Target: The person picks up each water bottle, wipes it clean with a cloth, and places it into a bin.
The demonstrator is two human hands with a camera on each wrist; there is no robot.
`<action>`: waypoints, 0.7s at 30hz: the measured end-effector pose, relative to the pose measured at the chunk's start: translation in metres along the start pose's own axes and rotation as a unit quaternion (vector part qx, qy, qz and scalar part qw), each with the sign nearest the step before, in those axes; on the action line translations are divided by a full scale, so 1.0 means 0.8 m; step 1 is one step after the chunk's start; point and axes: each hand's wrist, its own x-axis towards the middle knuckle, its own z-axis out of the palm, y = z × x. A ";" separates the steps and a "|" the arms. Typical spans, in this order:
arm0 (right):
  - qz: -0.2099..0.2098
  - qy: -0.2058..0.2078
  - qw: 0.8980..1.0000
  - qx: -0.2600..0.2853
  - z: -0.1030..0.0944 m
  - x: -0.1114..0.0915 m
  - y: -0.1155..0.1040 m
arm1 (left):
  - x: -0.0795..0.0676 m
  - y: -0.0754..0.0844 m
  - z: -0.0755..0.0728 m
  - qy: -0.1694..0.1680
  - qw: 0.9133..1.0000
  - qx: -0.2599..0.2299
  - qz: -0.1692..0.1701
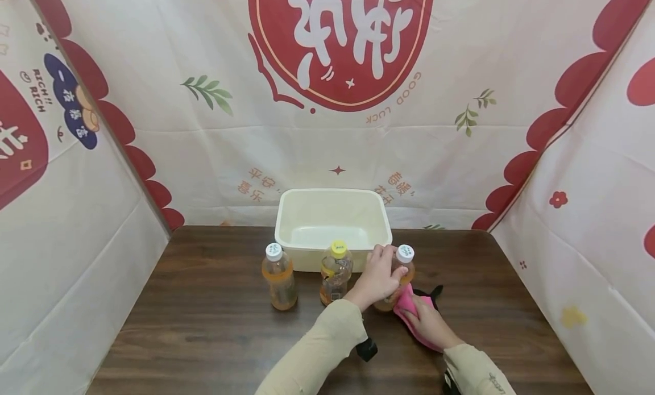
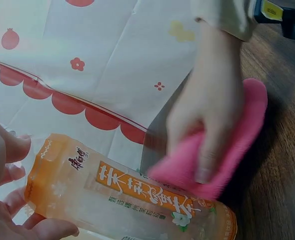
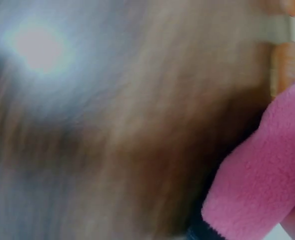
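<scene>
- Location: the orange-labelled bottle [image 2: 132, 195] is on the tabletop [image 1: 204, 321], at your right end of a row of three, near the front right corner of the cream basin [image 1: 307, 258].
- Your left hand [image 1: 381, 275]: fingers curled round the bottle's upper part, thumb on the near side. This high grip appears chosen to steady the bottle while leaving the lower label exposed.
- Your right hand [image 1: 431, 322]: thumb and fingers grip the pink cloth [image 1: 405, 300], bunched against the lower label. The opposed hands probably let you press without shoving the bottle away.
- Orientation: white cap up, base down at the tabletop. The long axis reads near upright in the head view; you cannot confirm a slight tilt there. The label's large characters run along that axis.
- Spacing: the yellow-capped bottle [image 1: 336, 274] and the far-left bottle [image 1: 281, 284] stand upright, apart from each other, which presumably leaves you working room.
- Limitation: your right wrist view is blurred; the cloth's contact is judged from the other views.
</scene>
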 end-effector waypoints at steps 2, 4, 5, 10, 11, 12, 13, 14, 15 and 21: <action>0.012 0.023 0.999 0.030 -0.011 0.003 -0.008 | 0.000 0.000 0.000 0.002 1.000 0.003 0.004; 0.014 0.055 0.997 0.053 -0.026 0.007 -0.019 | 0.000 0.000 0.000 0.004 1.000 0.006 0.005; 0.013 0.068 0.996 0.060 -0.035 0.009 -0.024 | 0.000 0.000 0.000 0.004 1.000 0.007 0.006; -0.044 0.106 0.993 0.035 -0.080 0.020 -0.048 | -0.001 -0.001 0.001 0.003 1.000 0.009 -0.003; -0.058 0.109 0.992 0.030 -0.087 0.022 -0.052 | -0.001 -0.001 0.001 0.003 1.000 0.008 -0.003; -0.071 0.112 0.991 0.026 -0.093 0.024 -0.056 | -0.001 -0.001 0.002 0.002 1.000 0.007 -0.002; -0.079 0.110 0.990 0.026 -0.097 0.026 -0.059 | -0.001 -0.001 0.002 0.001 1.000 0.006 -0.001; -0.086 0.110 0.990 0.026 -0.101 0.029 -0.063 | -0.001 -0.001 0.002 0.001 1.000 0.007 0.000; -0.088 0.108 0.990 0.028 -0.103 0.031 -0.066 | 0.000 -0.001 0.002 0.003 1.000 0.007 0.001; -0.109 0.137 0.985 0.004 -0.091 0.033 -0.066 | 0.000 -0.002 -0.001 0.005 1.000 0.009 0.002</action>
